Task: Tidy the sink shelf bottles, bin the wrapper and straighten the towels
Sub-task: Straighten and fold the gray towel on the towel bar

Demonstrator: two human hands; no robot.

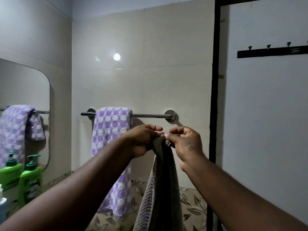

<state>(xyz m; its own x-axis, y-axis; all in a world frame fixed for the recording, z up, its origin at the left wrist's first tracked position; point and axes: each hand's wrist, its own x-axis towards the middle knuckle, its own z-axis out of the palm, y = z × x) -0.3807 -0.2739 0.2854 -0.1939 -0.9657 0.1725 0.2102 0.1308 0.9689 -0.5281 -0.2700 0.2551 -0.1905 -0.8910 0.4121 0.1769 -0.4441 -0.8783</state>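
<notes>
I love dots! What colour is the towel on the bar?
Towel: purple and white dots; head view.

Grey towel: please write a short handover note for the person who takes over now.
Left hand grips the grey towel at its top; right hand pinches it there. It hangs from the hands, below the rail, not on it. Purple dotted towel hangs over the rail's left part. Green pump bottle stands by the mirror. To do: hang and straighten the grey towel. Wrapper, bin: not in view.
</notes>
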